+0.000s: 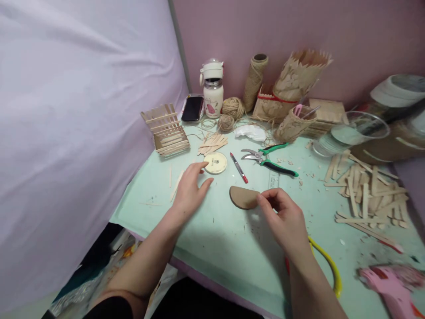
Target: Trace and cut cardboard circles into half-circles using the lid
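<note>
Between the thumb and fingers of my right hand is the edge of a brown half-round cardboard piece, held just over the table. My left hand has its thumb and fingers apart, the fingertips beside or touching the rim of a round cream lid. A red-and-grey pen lies between the lid and the cardboard. Behind it are pruning shears with green and black handles, their blades apart. Part of a yellow-handled tool shows beneath my right forearm.
A stick-built miniature bench stands at left, near a phone and white bottle. Twine balls and a twine spool are behind. Rightward are a glass, a popsicle stick pile and a pink glue gun.
</note>
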Demonstrator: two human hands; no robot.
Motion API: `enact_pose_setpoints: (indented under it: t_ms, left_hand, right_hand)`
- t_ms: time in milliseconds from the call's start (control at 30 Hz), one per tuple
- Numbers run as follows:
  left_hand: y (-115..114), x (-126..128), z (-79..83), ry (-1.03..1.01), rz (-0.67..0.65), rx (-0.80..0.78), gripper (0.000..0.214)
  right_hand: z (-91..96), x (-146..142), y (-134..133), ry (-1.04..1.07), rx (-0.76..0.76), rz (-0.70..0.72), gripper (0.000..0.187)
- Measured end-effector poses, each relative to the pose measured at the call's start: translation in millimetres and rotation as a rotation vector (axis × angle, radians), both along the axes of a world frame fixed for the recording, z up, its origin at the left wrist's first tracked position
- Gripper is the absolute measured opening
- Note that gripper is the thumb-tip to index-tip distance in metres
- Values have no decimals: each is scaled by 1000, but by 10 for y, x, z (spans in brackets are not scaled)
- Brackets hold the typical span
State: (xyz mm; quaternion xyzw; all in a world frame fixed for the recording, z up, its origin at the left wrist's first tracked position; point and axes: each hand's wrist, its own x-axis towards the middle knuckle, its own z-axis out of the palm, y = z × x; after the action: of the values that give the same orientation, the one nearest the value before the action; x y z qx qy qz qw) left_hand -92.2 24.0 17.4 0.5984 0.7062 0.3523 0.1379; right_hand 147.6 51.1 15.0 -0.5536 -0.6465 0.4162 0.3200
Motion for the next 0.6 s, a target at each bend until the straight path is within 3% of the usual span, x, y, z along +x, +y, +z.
enact_pose_setpoints:
  t_ms: [133, 267, 433, 600]
  left_hand:
    - [-323, -473, 92, 238, 205, -243, 27]
    - [-408, -802, 161, 371, 393, -453, 27]
    - [-213, -846, 173, 508, 345, -647, 26]
    - [-97, -836, 141, 539, 314, -691, 22]
  right_hand:
    - [41, -6, -29, -37, 42, 50, 22]
    - [54, -26, -51, -90, 95, 110, 22]
    - [6, -36, -39, -162, 138, 186, 22]
    - [-34, -34, -22, -189, 159, 206, 21]
